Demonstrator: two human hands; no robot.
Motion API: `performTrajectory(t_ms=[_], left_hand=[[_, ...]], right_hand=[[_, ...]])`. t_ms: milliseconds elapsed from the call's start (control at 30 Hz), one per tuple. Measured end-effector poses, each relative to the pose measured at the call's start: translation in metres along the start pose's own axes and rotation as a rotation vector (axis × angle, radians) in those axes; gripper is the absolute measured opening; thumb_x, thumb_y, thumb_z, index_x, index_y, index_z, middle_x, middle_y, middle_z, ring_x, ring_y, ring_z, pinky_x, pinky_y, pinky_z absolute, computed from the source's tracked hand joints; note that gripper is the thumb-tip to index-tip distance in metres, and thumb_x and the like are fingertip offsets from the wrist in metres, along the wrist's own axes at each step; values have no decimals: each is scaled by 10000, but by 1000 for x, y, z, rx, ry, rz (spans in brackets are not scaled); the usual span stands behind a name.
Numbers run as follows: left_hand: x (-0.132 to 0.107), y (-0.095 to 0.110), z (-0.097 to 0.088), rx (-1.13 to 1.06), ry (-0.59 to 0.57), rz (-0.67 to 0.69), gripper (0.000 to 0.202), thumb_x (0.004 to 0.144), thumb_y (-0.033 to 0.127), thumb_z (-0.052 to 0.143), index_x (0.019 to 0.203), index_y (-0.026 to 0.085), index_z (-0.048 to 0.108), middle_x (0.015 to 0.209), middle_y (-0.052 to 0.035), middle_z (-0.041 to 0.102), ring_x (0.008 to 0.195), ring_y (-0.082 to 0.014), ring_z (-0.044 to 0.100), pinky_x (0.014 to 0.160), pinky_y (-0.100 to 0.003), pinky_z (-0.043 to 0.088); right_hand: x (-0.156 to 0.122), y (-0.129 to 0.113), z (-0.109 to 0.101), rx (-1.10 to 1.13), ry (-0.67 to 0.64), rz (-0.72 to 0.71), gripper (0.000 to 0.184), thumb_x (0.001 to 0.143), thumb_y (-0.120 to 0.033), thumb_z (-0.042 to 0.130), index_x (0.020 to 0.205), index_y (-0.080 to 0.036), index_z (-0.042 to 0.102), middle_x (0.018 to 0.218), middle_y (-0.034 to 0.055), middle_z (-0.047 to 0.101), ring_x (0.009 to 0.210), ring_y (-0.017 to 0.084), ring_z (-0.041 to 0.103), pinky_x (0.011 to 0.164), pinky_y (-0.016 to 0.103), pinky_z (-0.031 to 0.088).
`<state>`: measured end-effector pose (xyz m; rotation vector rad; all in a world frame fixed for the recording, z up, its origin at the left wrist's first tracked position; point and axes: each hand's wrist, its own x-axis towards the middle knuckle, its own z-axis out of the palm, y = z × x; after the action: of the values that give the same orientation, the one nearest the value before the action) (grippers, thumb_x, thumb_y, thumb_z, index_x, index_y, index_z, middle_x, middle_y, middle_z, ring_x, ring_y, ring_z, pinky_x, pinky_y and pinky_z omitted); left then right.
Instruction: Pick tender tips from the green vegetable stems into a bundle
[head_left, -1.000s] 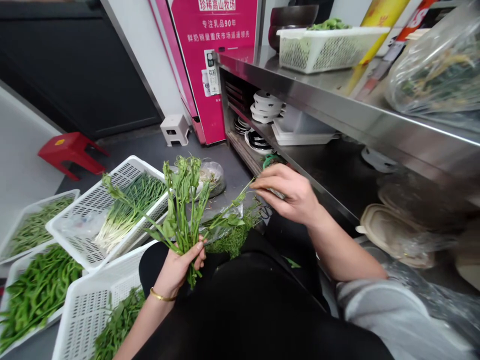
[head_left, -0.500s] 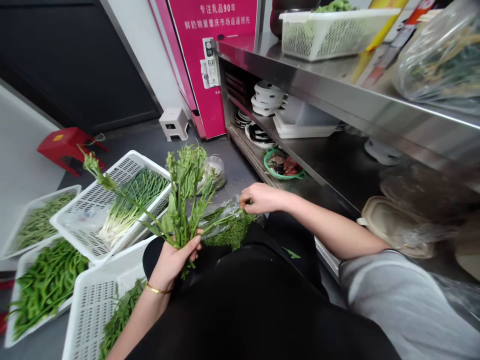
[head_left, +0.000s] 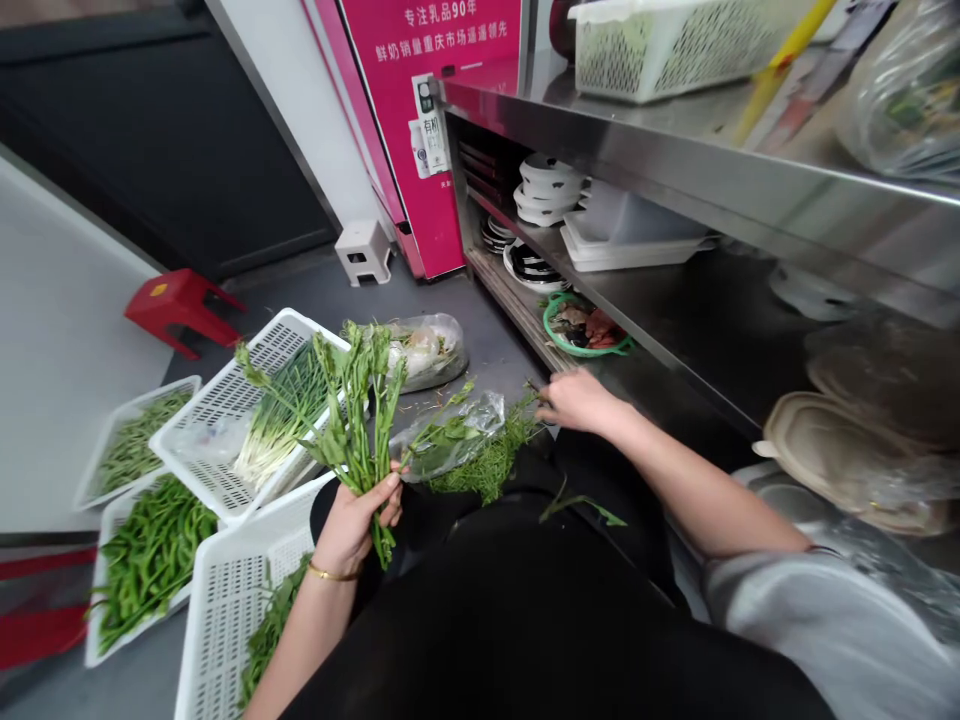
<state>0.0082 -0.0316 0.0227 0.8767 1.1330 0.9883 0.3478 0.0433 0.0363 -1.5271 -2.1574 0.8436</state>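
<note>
My left hand [head_left: 361, 515] is closed round the lower stems of a bunch of leafy green shoots [head_left: 358, 400], held upright with the leaves fanned out on top. My right hand [head_left: 576, 402] is pinched over the far edge of my lap. A thin dark stem end shows by its fingertips, but what they grip is too small to make out. Between my hands lie a clear plastic bag [head_left: 450, 440] with greens and a heap of fine green sprigs [head_left: 487, 465]. One loose sprig [head_left: 581, 503] lies on my black apron [head_left: 525, 610].
On the left stand white baskets with spring onions [head_left: 281, 410], green peppers [head_left: 154, 555], beans [head_left: 142, 435] and leafy greens [head_left: 277, 625]. A filled plastic bag [head_left: 424, 350] rests on the floor. To the right runs a steel shelf [head_left: 675, 150] with dishes and a green basket [head_left: 585, 340] below.
My right hand has moved right, away from the bunch, and a stem no longer stretches between my hands. A sprig now lies on the apron. The view has shifted slightly.
</note>
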Motion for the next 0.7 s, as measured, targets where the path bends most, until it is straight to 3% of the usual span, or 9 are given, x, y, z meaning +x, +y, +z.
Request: performTrajectory(t_ms=[67, 100, 167, 300, 367, 467, 600, 700], left_hand=[[-1, -1, 1, -27, -33, -21, 233, 711, 269, 674, 866, 122, 581, 494, 61, 465, 356, -43, 348, 374, -201, 344], [-1, -2, 2, -35, -55, -36, 235, 709, 268, 676, 866, 120, 583, 493, 59, 466, 358, -46, 352, 375, -202, 345], [-2, -4, 4, -32, -108, -67, 240, 705, 266, 678, 868, 112, 591, 484, 54, 468, 360, -51, 362, 380, -206, 351], [-5, -6, 8, -3, -218, -80, 272, 743, 304, 638, 907, 89, 612, 474, 22, 513, 349, -63, 384, 388, -218, 355], [-6, -6, 8, -3, -223, -54, 273, 770, 327, 605, 896, 85, 618, 568, -36, 598, 360, -66, 409, 402, -233, 372], [-6, -7, 7, -42, -169, 1, 262, 782, 332, 590, 891, 96, 613, 690, -78, 647, 389, -73, 441, 424, -250, 402], [-2, -9, 8, -81, -117, 6, 305, 745, 290, 637, 995, 124, 583, 607, -19, 602, 383, -69, 426, 409, -230, 400], [1, -9, 10, -111, -108, -14, 291, 728, 276, 655, 967, 130, 577, 554, 19, 548, 369, -54, 395, 397, -212, 388]], right_hand=[[10, -16, 2, 6, 196, -8, 303, 774, -414, 557, 751, -142, 688, 755, 79, 669, 721, 155, 609, 687, 260, 433], [17, -28, 4, 106, 217, -35, 340, 808, -432, 509, 794, -145, 690, 781, 72, 673, 737, 150, 608, 694, 255, 432], [34, -55, 15, 359, 131, -94, 405, 814, -490, 479, 802, -141, 684, 759, 51, 673, 713, 141, 602, 673, 244, 434], [59, -97, 46, 809, -147, -146, 375, 694, -483, 622, 778, -120, 663, 667, 22, 643, 601, 120, 575, 595, 232, 441], [59, -102, 58, 991, -141, -147, 341, 661, -427, 665, 799, -115, 660, 679, 15, 639, 587, 108, 569, 591, 226, 444], [49, -96, 65, 1078, -22, -125, 289, 630, -340, 704, 806, -116, 661, 722, 14, 640, 610, 97, 574, 612, 219, 450], [36, -88, 62, 1151, -70, -55, 277, 618, -318, 713, 814, -134, 645, 698, -3, 619, 584, 106, 598, 597, 242, 478], [33, -89, 57, 1126, -81, -59, 277, 610, -303, 719, 813, -131, 644, 695, -4, 617, 577, 100, 595, 575, 228, 473]])
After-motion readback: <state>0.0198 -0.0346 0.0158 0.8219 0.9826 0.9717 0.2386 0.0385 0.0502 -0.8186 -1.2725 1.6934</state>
